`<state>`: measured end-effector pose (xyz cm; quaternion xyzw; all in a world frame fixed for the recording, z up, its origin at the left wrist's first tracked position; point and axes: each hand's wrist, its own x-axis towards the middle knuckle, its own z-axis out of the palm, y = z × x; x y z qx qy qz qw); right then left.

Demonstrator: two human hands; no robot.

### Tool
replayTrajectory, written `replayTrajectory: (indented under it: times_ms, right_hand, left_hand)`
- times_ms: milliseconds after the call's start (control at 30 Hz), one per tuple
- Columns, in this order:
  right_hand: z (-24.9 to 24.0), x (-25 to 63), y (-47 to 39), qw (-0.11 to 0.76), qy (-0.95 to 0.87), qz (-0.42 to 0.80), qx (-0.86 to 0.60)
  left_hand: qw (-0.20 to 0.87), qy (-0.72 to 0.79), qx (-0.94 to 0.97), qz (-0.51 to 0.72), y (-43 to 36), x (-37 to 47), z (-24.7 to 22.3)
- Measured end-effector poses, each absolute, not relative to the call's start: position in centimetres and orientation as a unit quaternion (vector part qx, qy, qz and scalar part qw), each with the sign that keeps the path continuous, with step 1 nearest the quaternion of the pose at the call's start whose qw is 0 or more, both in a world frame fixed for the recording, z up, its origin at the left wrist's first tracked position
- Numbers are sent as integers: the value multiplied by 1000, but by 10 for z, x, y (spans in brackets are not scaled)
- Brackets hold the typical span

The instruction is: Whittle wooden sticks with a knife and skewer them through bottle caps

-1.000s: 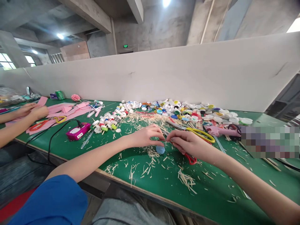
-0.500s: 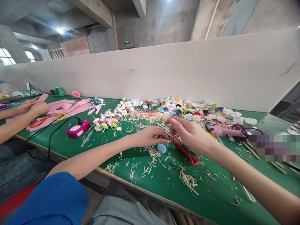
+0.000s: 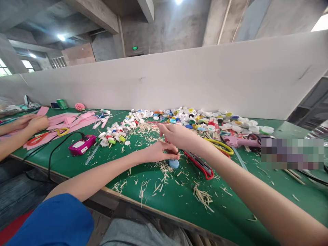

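Observation:
My left hand (image 3: 161,152) is closed in a pinch just above a light blue bottle cap (image 3: 174,164) on the green table. A small dark bit shows at its fingertips, too small to name. Stretched across beyond it, my right hand (image 3: 173,134) has its fingers extended to the left over the wood shavings (image 3: 150,131), and nothing shows in them. A red utility knife (image 3: 200,164) lies below my right forearm. Pale wood slivers (image 3: 202,196) are scattered around the cap.
Many bottle caps (image 3: 184,116) are heaped along the white partition (image 3: 179,78). At left are caps on sticks (image 3: 112,135), a magenta power adapter (image 3: 82,145) with a black cord, and a co-worker's hands (image 3: 36,123) holding pink paper. A pink glue gun (image 3: 238,140) lies at right.
My right hand has moved left and away from me, off the thin stick-like piece between the hands. My left hand has come down to the blue cap. Yellow-handled scissors now show beyond my right forearm.

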<state>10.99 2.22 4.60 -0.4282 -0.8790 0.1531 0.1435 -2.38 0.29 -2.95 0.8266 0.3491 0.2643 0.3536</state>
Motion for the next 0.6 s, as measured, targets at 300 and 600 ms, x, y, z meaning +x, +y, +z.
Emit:
replayTrajectory:
  times_ms: [300,600]
  right_hand:
    - [45,109,21,124,-895,130,-408]
    - [46,110,20,117,-900,122,-403]
  left_hand:
    - [317,361,840,253,1,-27,-28]
    - [332,359,831,267,-1,-25,-27]
